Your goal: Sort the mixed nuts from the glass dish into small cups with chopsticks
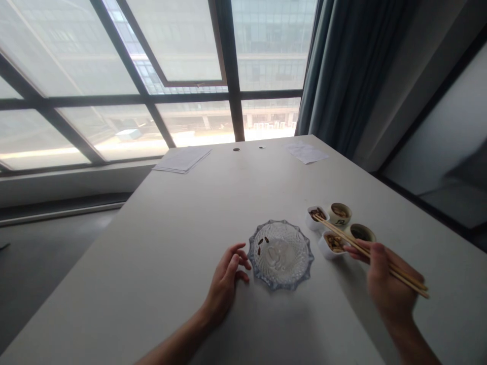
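Surface: a pale tabletop [152,284] is shown beneath a window.
Centre: a cut-glass dish [292,263] is set down, a few dark morsels scattered inside.
Right: white cups [312,223] and round cream cups [340,219] are grouped beside it.
Far end: a paper stack [182,159] and a loose sheet [306,153] are laid flat.

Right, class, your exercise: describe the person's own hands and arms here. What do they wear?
The left hand and the right hand are both bare, with slim fingers. No glove, ring, watch or sleeve shows on either hand or forearm.
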The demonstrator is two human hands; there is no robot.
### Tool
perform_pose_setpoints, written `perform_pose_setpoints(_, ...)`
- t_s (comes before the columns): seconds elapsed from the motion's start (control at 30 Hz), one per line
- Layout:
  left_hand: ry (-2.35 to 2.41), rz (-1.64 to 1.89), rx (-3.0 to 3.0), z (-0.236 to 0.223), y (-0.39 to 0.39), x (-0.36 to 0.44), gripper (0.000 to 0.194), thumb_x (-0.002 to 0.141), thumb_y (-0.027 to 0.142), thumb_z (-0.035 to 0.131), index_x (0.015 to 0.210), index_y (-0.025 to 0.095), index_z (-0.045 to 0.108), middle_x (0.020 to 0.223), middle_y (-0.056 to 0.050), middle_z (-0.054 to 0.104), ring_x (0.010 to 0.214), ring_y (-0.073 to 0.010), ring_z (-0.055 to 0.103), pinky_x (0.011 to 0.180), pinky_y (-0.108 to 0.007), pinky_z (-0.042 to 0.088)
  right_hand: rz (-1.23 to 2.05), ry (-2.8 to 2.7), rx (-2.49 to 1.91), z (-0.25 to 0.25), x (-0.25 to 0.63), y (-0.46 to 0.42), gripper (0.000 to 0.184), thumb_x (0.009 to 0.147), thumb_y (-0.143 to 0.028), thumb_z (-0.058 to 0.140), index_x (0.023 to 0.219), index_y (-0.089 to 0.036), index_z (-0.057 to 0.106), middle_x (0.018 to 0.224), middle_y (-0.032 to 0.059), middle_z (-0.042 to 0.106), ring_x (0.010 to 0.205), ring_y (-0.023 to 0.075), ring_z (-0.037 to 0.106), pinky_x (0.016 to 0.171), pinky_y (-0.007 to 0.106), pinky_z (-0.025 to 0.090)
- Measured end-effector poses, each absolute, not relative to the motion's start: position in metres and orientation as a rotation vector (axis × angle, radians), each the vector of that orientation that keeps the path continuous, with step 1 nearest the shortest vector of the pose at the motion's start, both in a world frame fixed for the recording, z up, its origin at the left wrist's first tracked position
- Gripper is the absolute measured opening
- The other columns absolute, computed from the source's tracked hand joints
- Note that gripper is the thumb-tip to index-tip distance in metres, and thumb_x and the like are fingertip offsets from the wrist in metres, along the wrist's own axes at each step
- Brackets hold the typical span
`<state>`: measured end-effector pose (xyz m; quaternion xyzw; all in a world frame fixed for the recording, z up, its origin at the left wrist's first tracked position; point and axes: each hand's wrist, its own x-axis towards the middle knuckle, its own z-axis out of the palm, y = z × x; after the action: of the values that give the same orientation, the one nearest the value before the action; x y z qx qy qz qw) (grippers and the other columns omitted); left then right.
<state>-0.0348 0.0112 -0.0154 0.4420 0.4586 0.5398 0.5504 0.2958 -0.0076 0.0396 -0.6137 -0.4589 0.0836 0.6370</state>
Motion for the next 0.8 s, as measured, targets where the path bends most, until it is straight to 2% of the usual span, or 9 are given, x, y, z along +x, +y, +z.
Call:
perform_pose_setpoints(0.2,1.084,1.277,1.043,-0.017,0.011,-0.035,0.044,0.100,0.053,0.063,0.127,0.019,0.067,0.102,-0.007,0.061,0.086,-0.0208,0.063,0.059,-0.028,0.057,0.223,-1.063,-1.353,0.039,0.288,-0.017,0.034,0.105,-0.042,0.060,0.095,-0.017,0.080,0.076,0.0065,0.080,0.062,0.0191,0.077,0.066,0.028,0.064)
perform_pose_setpoints(0.33,1.083,1.280,1.045,-0.017,0.012,-0.035,0.044,0.100,0.054,0.063,0.126,0.019,0.067,0.101,-0.007,0.061,0.085,-0.0207,0.063,0.058,-0.027,0.057,0.478,-1.366,-1.133,0.028,0.263,-0.022,0.024,0.106,-0.032,0.059,0.103,-0.021,0.080,0.082,0.0046,0.081,0.068,0.0186,0.079,0.065,0.026,0.065)
perform_pose_setpoints(0.47,1.082,1.280,1.047,-0.017,0.012,-0.034,0.045,0.100,0.054,0.063,0.127,0.018,0.067,0.101,-0.007,0.061,0.086,-0.0209,0.063,0.058,-0.028,0.057,0.600,-1.548,-0.993,0.020,0.239,-0.017,0.019,0.105,-0.026,0.061,0.099,-0.023,0.079,0.086,0.0037,0.080,0.072,0.0167,0.079,0.066,0.024,0.064)
perform_pose_setpoints(0.63,1.080,1.278,1.044,-0.016,0.012,-0.034,0.045,0.100,0.054,0.063,0.127,0.018,0.066,0.102,-0.007,0.061,0.086,-0.0208,0.063,0.058,-0.028,0.057,0.659,-1.551,-1.006,0.020,0.227,-0.012,0.026,0.106,-0.025,0.058,0.093,-0.022,0.080,0.088,0.0046,0.079,0.074,0.0151,0.077,0.065,0.022,0.063)
perform_pose_setpoints(0.8,1.079,1.278,1.042,-0.016,0.012,-0.034,0.045,0.100,0.054,0.064,0.127,0.019,0.067,0.102,-0.007,0.061,0.086,-0.0207,0.063,0.058,-0.028,0.057,0.583,-1.508,-1.043,0.023,0.226,-0.017,0.027,0.107,-0.023,0.057,0.092,-0.022,0.080,0.081,0.0015,0.080,0.070,0.0131,0.077,0.068,0.019,0.061)
